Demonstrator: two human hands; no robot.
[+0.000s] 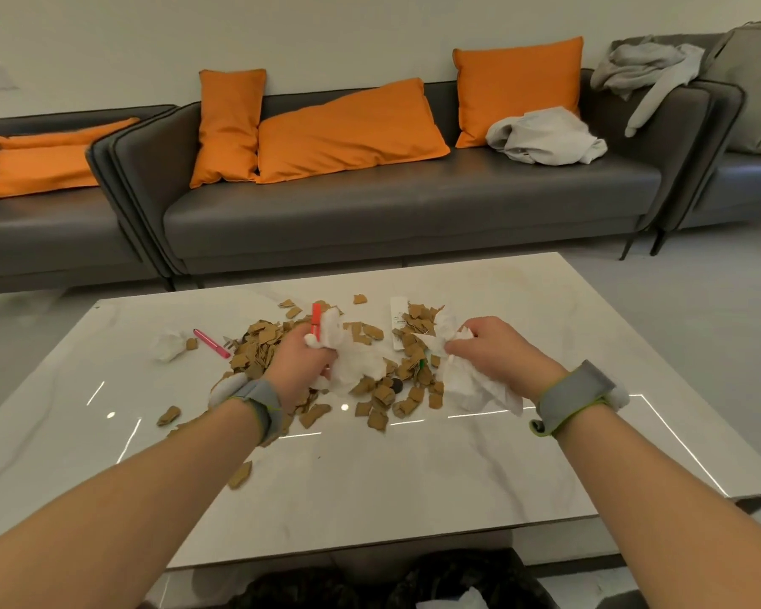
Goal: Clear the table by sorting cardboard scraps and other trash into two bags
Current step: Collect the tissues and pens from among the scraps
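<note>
Mostly torn, tan cardboard scraps (255, 350) litter the marble table (414, 476).

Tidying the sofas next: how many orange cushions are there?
5 cushions: two stacked on the left sofa; three on the middle sofa. Others may lie out of frame.

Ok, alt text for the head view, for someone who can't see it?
Over a white table strewn with brown cardboard scraps, the left hand has a grip on crumpled tissue and an orange marker, while the right hand holds a second tissue. A pink pen and a tissue ball lie to the left; a grey sofa with orange cushions stands behind.
</note>
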